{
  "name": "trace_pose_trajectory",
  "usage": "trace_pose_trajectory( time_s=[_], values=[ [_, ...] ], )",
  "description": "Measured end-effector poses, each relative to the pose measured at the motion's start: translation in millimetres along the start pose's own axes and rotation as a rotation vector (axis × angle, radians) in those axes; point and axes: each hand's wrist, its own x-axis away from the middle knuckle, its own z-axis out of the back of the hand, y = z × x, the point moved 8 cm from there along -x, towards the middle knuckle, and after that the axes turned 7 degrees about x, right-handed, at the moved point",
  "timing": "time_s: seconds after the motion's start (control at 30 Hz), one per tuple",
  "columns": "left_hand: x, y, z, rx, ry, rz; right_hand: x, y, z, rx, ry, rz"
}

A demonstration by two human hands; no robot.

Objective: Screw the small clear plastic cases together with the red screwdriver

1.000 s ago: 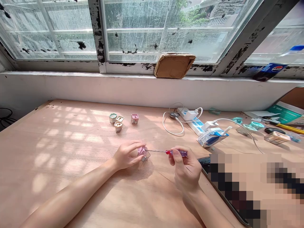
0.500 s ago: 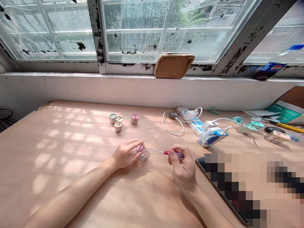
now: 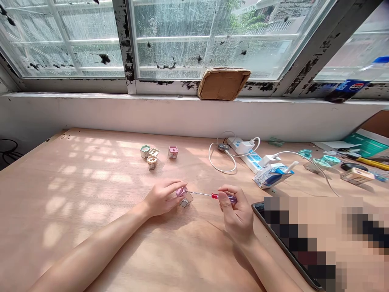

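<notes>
My left hand (image 3: pixel 162 197) pinches a small purple plastic piece (image 3: pixel 181 191) between thumb and fingers, just above the wooden table. Right below that piece is a small clear box (image 3: pixel 186 200); whether the two are joined I cannot tell. My right hand (image 3: pixel 235 211) is closed around the handle of a screwdriver (image 3: pixel 214 196) with a red and purple grip. Its thin metal shaft points left, and its tip meets the purple piece. Farther back stand a pink-topped little box (image 3: pixel 173 152), a green-topped one (image 3: pixel 145 151) and two cream-topped ones (image 3: pixel 152 162).
A power strip (image 3: pixel 251 159) with white plugs and cables lies at the back right, a drink carton (image 3: pixel 272 176) beside it. Green plastic parts (image 3: pixel 330 160) and a yellow-handled tool (image 3: pixel 372 162) are farther right. A dark-edged device (image 3: pixel 258 209), partly blurred, lies near my right arm.
The view has shifted slightly. Both hands keep their grips, and the screwdriver tip stays at the purple piece.
</notes>
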Motion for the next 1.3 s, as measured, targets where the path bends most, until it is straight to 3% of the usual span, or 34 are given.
trace_pose_trajectory(
  time_s=[0.4, 1.3],
  values=[
    [1.2, -3.5, -5.5, 0.013, -0.074, 0.020, 0.8, -8.7, -1.4, -0.044, -0.013, 0.056],
    [-2.6, -0.2, -3.7, 0.044, -0.072, 0.023, 5.1, -16.9, 3.5, 0.028, 0.028, 0.101]
  ],
)
